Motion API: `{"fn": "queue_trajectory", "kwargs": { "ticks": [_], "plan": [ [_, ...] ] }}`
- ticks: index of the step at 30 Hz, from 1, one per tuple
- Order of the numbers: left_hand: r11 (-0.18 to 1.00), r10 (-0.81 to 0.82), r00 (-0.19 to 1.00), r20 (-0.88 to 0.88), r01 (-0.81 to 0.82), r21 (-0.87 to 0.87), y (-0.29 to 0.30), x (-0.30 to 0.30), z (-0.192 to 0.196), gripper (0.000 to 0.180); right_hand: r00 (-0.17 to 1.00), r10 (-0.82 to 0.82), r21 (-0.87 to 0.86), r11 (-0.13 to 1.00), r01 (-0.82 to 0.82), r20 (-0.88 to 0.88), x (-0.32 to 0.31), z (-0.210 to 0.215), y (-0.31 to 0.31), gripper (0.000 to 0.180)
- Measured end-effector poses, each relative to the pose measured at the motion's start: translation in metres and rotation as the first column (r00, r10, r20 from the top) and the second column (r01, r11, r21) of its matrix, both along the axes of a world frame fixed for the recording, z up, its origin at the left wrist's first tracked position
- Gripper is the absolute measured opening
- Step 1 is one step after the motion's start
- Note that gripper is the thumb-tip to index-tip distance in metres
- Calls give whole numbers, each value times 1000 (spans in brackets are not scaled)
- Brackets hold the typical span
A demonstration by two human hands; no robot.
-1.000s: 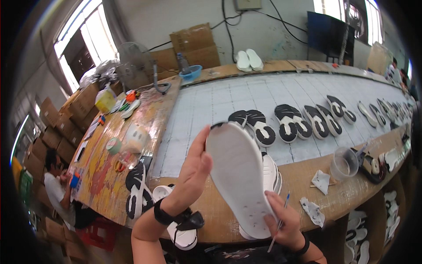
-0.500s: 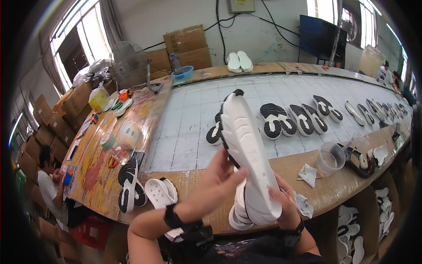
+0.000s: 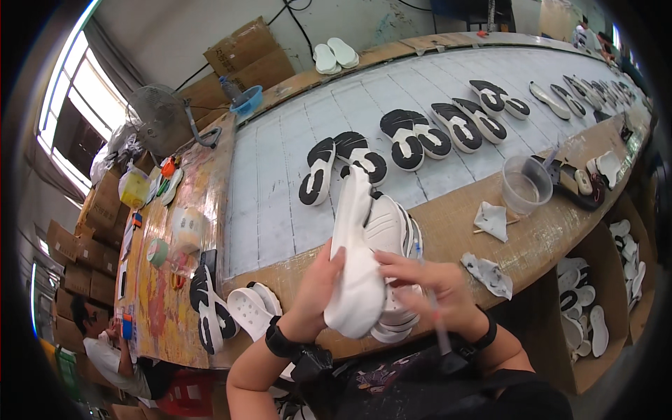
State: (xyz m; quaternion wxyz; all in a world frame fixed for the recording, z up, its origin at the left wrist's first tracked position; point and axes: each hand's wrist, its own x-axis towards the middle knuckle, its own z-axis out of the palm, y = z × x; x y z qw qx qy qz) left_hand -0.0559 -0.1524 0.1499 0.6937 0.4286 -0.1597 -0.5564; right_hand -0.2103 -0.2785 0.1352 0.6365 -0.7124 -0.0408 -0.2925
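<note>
My left hand (image 3: 313,281) is closed around a white shoe sole (image 3: 355,259), tilted with its narrower end away from me and its sidewall showing. In my right hand (image 3: 442,285) is a thin stick-like tool (image 3: 439,323), blurred by motion; its exact kind cannot be made out. The right fingertips are beside the sole's right edge; whether they touch it is unclear. Partly hidden behind the held sole, a stack of white soles (image 3: 389,222) rests on the cardboard-covered table edge. Just beyond lies a pair of black-and-white soles (image 3: 319,172).
More black-and-white soles (image 3: 414,138) line the white tabletop (image 3: 269,161). At right stand a clear plastic tub (image 3: 525,187) and crumpled white cloths (image 3: 488,274). Boxes of soles (image 3: 586,318) stand below. Left are white clogs (image 3: 252,311), a jar (image 3: 159,252) and a seated person (image 3: 112,350).
The sole has come lower and nearer, turned to show its side. My right hand has let go of its near end and moved beside it with the thin tool. The view has tilted.
</note>
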Motion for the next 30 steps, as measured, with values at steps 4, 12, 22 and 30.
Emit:
{"fn": "queue_trajectory", "kwargs": {
  "ticks": [4, 12, 22, 30],
  "plan": [
    [978, -143, 777, 612, 15, 209, -8, -2, -21, 41, 983, -152, -162, 978, 134, -100, 0, -27, -22, 24],
    [940, -335, -133, 933, -122, 320, -56, 159, -88, 59, 969, -135, -166, 981, 100, -209, 4, -32, -31, 18],
    [809, 159, 710, 686, -492, 322, -98, 257, -132, 74, 969, -139, -135, 984, 113, -202, 6, -32, -38, 13],
    [964, -31, 999, 19, 35, -263, -51, 71, 8, 67, 959, -283, 352, 900, 258, 21, 19, 10, -35, 31]
  ]
}}
